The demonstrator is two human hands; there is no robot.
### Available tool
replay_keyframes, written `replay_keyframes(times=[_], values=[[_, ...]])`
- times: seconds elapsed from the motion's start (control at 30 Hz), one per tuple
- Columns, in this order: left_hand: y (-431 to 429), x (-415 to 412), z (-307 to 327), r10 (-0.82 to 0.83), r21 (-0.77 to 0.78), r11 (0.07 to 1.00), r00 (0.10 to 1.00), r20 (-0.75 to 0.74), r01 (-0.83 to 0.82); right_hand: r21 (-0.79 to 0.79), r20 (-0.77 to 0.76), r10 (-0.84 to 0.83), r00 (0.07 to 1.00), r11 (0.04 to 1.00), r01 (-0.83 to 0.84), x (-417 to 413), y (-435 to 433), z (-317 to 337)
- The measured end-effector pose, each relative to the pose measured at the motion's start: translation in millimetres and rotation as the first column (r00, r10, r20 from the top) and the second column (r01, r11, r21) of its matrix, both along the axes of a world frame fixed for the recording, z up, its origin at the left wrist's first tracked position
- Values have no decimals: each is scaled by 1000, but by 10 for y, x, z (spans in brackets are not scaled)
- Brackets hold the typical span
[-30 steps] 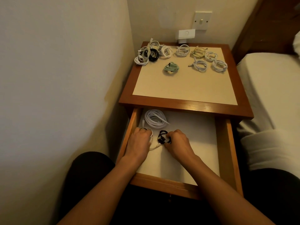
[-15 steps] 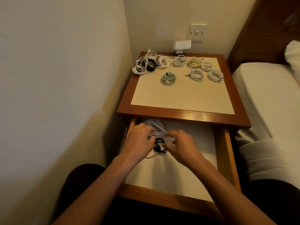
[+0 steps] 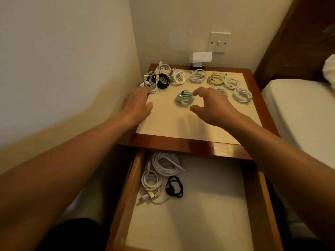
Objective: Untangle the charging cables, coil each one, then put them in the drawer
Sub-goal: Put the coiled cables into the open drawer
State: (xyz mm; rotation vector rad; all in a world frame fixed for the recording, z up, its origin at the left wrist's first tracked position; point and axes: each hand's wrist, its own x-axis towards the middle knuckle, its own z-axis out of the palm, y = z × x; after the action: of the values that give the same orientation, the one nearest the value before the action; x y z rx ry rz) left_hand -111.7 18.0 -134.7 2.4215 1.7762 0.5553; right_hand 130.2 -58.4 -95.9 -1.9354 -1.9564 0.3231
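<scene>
Green cable [image 3: 184, 97], wound into a small tight coil, lies alone mid-table [image 3: 172, 124], just ahead of the right hand [image 3: 212, 104], whose thumb and fingers are spread in an empty claw, probably to pinch it up next; the left hand [image 3: 138, 104], fingers straight and holding nothing, reaches toward the heap [image 3: 155, 78] of white and black cables at the back left corner. Behind, a row [image 3: 197, 76] of coiled cables looks staged for transfer; two white coils [image 3: 165, 163] and a black coil [image 3: 174, 186] lie at the left of the open drawer [image 3: 135, 178].

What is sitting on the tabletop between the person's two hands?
A coiled mint-green cable, nearer the right hand, ungripped; bare tabletop lies between it and the left hand. Head view.
</scene>
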Motion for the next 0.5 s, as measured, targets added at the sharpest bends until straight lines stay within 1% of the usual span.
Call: replay_keyframes(times=[0.1, 0.17, 0.23, 0.3, 0.43, 0.5], values=[[426, -20, -74, 2, 6, 1000, 997, -78, -2, -68, 76, 18, 997, 998, -13, 45, 341, -115], [660, 17, -123, 13, -4, 1000, 995, -100, -14, -106, 111, 48, 993, 994, -36, 53, 490, -235], [849, 112, -157, 51, 6, 999, 998, -46, -51, -123, 178, 86, 980, 990, -65, 55, 607, -361], [986, 251, -170, 117, 21, 993, 993, 20, -118, -97, 229, 91, 969, 993, -70, 49, 694, -435], [1169, 470, -190, 228, 43, 973, 973, 18, -229, -33, 266, 98, 959, 995, -92, 24, 795, -483], [1204, 498, -215, 237, 53, 969, 969, 67, -241, -18, 270, 120, 955, 993, -119, 42, 808, -490]])
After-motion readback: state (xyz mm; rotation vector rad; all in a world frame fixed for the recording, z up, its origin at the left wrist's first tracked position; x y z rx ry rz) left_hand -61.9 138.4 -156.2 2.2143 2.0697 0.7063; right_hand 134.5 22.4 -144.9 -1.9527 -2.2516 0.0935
